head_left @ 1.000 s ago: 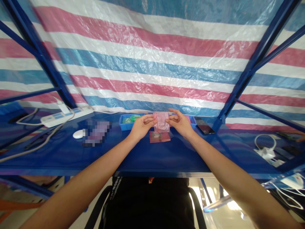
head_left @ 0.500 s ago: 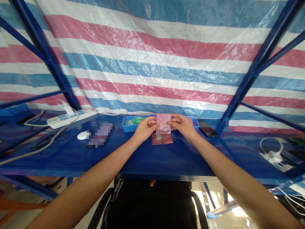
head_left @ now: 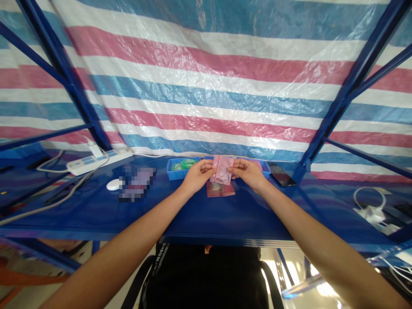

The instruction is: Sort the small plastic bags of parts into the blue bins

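Observation:
A small pink translucent zip bag (head_left: pixel 222 169) is held up between my two hands, slightly tilted. My left hand (head_left: pixel 198 175) pinches its left edge, and my right hand (head_left: pixel 247 172) pinches the right edge. Just below it, a second pink bag (head_left: pixel 220 190) lies flat on the blue table, with something greyish showing inside. Behind my left hand stands a blue bin (head_left: pixel 176 175) with green bags (head_left: pixel 188 164) in it. Another blue bin (head_left: pixel 265 170) is partly covered by my right hand and has pink material in it.
A dark phone (head_left: pixel 282 175) lies right of the bins. To the left are a white oval object (head_left: pixel 113 184), a blurred-out purplish item (head_left: pixel 140 182) and a power strip (head_left: pixel 99 161) with cables. A white charger with cable (head_left: pixel 370 212) sits at far right. Striped sheeting (head_left: pixel 206 94) hangs behind.
The held pink bag has tilted a little between my hands. Both hands keep their pinch, and the whole view has shifted slightly.

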`<control>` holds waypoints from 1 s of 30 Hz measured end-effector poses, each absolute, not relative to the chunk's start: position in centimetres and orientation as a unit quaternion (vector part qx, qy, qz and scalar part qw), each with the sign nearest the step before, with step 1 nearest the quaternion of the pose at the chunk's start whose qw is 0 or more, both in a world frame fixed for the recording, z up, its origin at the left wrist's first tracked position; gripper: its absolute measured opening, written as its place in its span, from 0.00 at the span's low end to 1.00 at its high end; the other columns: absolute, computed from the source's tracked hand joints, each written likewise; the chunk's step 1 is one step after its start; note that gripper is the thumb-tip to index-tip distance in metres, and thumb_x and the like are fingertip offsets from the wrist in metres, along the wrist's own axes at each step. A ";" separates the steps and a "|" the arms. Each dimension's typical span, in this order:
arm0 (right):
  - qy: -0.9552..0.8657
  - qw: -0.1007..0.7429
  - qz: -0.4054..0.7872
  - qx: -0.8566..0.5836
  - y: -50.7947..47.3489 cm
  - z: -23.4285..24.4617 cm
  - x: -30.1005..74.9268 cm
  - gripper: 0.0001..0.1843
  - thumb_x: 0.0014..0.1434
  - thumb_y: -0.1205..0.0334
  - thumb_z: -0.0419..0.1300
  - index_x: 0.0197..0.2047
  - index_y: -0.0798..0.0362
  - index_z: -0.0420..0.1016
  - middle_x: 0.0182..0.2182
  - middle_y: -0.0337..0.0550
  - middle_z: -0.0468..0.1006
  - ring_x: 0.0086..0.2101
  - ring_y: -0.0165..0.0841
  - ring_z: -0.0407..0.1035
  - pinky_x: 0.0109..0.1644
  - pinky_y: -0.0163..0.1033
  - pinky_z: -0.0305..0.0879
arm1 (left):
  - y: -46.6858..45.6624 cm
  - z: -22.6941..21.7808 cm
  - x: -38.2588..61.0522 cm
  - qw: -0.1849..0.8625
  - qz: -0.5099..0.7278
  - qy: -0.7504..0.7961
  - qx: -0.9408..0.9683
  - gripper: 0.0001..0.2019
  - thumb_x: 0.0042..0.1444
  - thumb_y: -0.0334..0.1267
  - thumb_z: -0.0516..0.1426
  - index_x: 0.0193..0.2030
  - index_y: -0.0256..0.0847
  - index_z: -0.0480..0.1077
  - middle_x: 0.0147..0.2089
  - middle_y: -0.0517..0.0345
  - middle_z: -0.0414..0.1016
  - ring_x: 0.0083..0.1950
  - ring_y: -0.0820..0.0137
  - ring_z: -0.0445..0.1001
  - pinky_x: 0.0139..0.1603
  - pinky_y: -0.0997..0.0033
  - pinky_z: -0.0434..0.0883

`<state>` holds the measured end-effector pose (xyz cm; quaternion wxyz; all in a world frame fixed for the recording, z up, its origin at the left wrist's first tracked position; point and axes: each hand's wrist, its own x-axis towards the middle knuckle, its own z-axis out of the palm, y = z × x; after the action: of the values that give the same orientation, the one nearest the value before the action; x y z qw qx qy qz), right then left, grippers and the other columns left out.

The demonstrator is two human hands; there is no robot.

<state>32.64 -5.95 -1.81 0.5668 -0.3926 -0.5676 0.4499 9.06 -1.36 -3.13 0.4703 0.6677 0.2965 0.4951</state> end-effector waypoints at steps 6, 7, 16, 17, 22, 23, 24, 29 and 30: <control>-0.581 0.555 0.449 -0.391 -5.8 -2.0 32.6 0.24 0.44 0.45 0.81 0.37 0.51 0.81 0.36 0.42 0.83 0.35 0.35 0.76 0.34 0.39 0.77 | -1.3 -3.0 9.0 0.466 0.497 0.301 0.667 0.25 0.51 0.46 0.74 0.52 0.37 0.76 0.45 0.50 0.85 0.44 0.63 0.83 0.50 0.63 0.77; -0.585 0.552 0.449 -0.389 -5.8 -2.1 32.5 0.24 0.44 0.45 0.81 0.37 0.51 0.81 0.35 0.41 0.83 0.34 0.35 0.76 0.35 0.39 0.77 | -1.4 -3.0 9.0 0.466 0.497 0.301 0.667 0.24 0.51 0.46 0.74 0.51 0.37 0.76 0.45 0.50 0.85 0.44 0.63 0.84 0.51 0.62 0.78; -0.595 0.547 0.439 -0.394 -5.5 -2.1 32.4 0.25 0.46 0.41 0.79 0.36 0.50 0.80 0.35 0.41 0.82 0.35 0.35 0.76 0.35 0.40 0.77 | -1.5 -2.7 8.9 0.464 0.495 0.298 0.671 0.22 0.52 0.46 0.73 0.50 0.38 0.77 0.46 0.49 0.85 0.45 0.62 0.84 0.51 0.61 0.78; -0.595 0.547 0.438 -0.394 -5.4 -2.1 32.4 0.25 0.46 0.41 0.79 0.36 0.50 0.80 0.35 0.41 0.82 0.35 0.35 0.76 0.35 0.40 0.77 | -1.6 -2.7 8.9 0.464 0.496 0.299 0.671 0.22 0.52 0.46 0.73 0.50 0.38 0.77 0.46 0.49 0.85 0.45 0.62 0.84 0.51 0.61 0.78; -0.598 0.543 0.441 -0.391 -5.5 -2.0 32.3 0.27 0.45 0.39 0.80 0.37 0.50 0.81 0.34 0.40 0.82 0.34 0.35 0.75 0.35 0.40 0.77 | -1.8 -2.5 8.9 0.467 0.495 0.299 0.668 0.22 0.52 0.46 0.73 0.50 0.38 0.77 0.45 0.50 0.86 0.43 0.62 0.84 0.49 0.62 0.78; -0.598 0.542 0.441 -0.391 -5.5 -2.0 32.3 0.27 0.45 0.39 0.80 0.37 0.50 0.80 0.34 0.40 0.82 0.34 0.35 0.75 0.35 0.40 0.77 | -1.9 -2.4 8.9 0.468 0.494 0.298 0.669 0.22 0.52 0.46 0.73 0.50 0.38 0.77 0.44 0.50 0.86 0.43 0.62 0.84 0.49 0.62 0.78; -0.599 0.541 0.442 -0.392 -5.5 -2.0 32.3 0.27 0.45 0.39 0.79 0.37 0.50 0.80 0.33 0.40 0.82 0.33 0.35 0.75 0.35 0.40 0.77 | -2.0 -2.3 8.9 0.469 0.493 0.298 0.670 0.22 0.52 0.46 0.73 0.50 0.38 0.77 0.44 0.50 0.86 0.43 0.62 0.84 0.49 0.62 0.78; -0.604 0.534 0.442 -0.394 -5.5 -2.1 32.4 0.26 0.47 0.39 0.79 0.37 0.50 0.80 0.34 0.40 0.82 0.33 0.34 0.75 0.36 0.40 0.77 | -2.2 -2.1 8.8 0.470 0.478 0.298 0.680 0.22 0.53 0.46 0.72 0.51 0.38 0.77 0.45 0.50 0.86 0.43 0.62 0.84 0.48 0.63 0.78; -0.605 0.533 0.443 -0.392 -5.5 -2.1 32.4 0.25 0.48 0.39 0.79 0.37 0.49 0.81 0.35 0.40 0.83 0.33 0.34 0.75 0.36 0.40 0.77 | -2.2 -2.1 8.7 0.470 0.475 0.298 0.682 0.22 0.53 0.46 0.72 0.51 0.38 0.76 0.45 0.50 0.86 0.43 0.62 0.85 0.47 0.63 0.78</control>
<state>32.38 -5.54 -2.14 0.5330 -0.3921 -0.6053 0.4425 8.75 -2.21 -2.07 0.4696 0.6815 0.2983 0.4754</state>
